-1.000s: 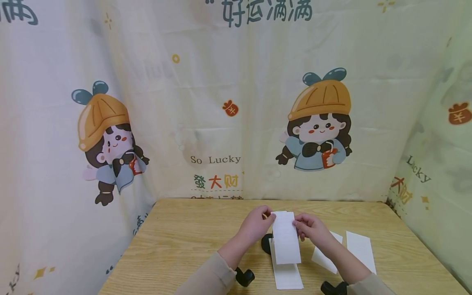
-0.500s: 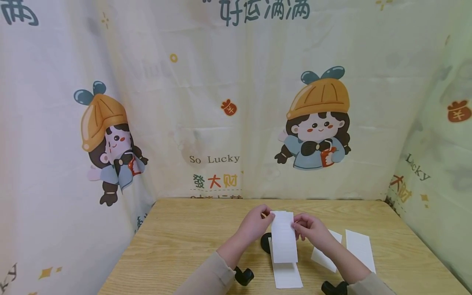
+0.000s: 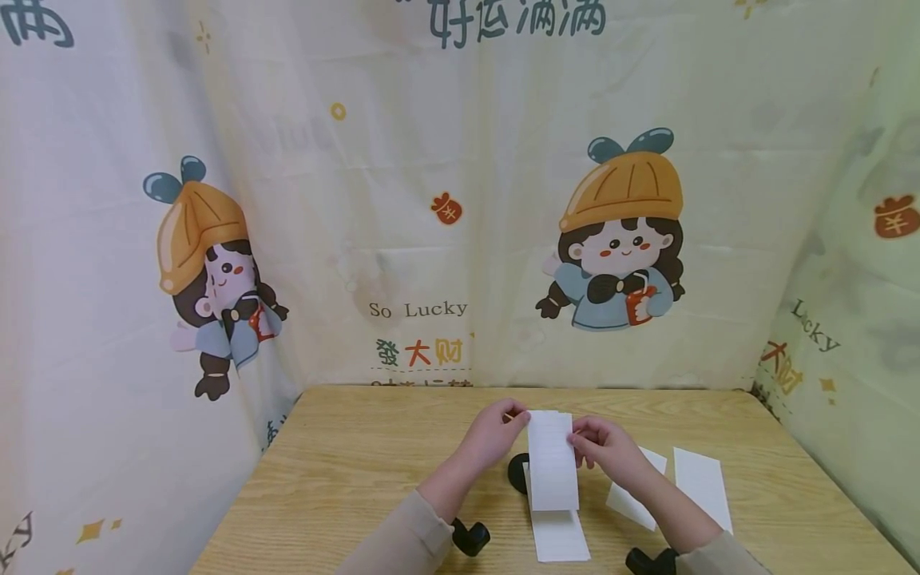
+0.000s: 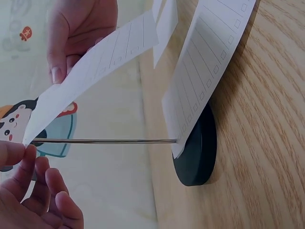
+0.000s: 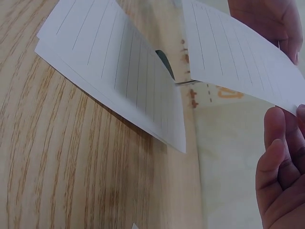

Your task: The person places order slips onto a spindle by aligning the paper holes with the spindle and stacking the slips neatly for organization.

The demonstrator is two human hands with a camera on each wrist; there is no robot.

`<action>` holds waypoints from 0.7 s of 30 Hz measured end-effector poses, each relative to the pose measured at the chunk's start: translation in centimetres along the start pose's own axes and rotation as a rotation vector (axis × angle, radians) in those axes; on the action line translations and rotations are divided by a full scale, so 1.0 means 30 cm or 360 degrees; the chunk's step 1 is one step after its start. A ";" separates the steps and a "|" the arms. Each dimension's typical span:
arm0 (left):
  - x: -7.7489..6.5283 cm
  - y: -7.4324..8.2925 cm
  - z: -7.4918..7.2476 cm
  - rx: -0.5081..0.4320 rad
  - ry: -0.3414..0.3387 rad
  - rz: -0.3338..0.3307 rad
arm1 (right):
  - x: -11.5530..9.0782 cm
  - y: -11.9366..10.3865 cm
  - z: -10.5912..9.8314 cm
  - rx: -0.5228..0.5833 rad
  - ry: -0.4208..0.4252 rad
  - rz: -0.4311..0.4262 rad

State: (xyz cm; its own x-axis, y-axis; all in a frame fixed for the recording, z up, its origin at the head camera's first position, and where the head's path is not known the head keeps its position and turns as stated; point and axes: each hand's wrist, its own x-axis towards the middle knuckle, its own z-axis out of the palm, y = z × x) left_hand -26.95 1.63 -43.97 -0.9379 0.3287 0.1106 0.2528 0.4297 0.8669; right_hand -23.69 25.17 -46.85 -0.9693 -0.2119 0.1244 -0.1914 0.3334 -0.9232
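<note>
A wood-grained surface [image 3: 359, 455] is noted, on which a round black base [image 4: 193, 164] is set. Lined slips [image 4: 205, 67] are extended over it, surface contact unconfirmed. To the right, an angled sheet [image 3: 629, 507] and a second sheet [image 3: 703, 483] are laid.

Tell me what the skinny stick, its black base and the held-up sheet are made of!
The stick looks like metal: thin, straight and shiny. The black base looks smooth and fairly dull, maybe plastic or painted metal. The sheet seems to be matte paper, thin with printed lines.
</note>
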 end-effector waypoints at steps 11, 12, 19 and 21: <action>-0.001 -0.004 0.003 0.0030 0.0000 0.0009 | -0.001 0.003 0.006 0.0019 0.0015 0.0061; -0.001 -0.003 0.003 0.0034 0.0000 0.0011 | -0.001 0.004 0.008 0.0018 0.0014 0.0058; -0.002 -0.005 0.003 0.0040 0.0002 0.0017 | -0.001 0.013 0.017 0.0013 0.0006 0.0074; -0.001 -0.011 0.006 0.0070 0.0005 0.0022 | 0.000 0.014 0.017 -0.0010 0.0013 0.0086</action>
State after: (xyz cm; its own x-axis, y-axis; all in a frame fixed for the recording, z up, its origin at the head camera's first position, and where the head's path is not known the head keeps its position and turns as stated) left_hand -26.96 1.62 -44.34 -0.9351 0.3320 0.1239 0.2756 0.4616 0.8432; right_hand -23.68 24.84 -47.44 -0.9795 -0.1859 0.0773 -0.1396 0.3502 -0.9262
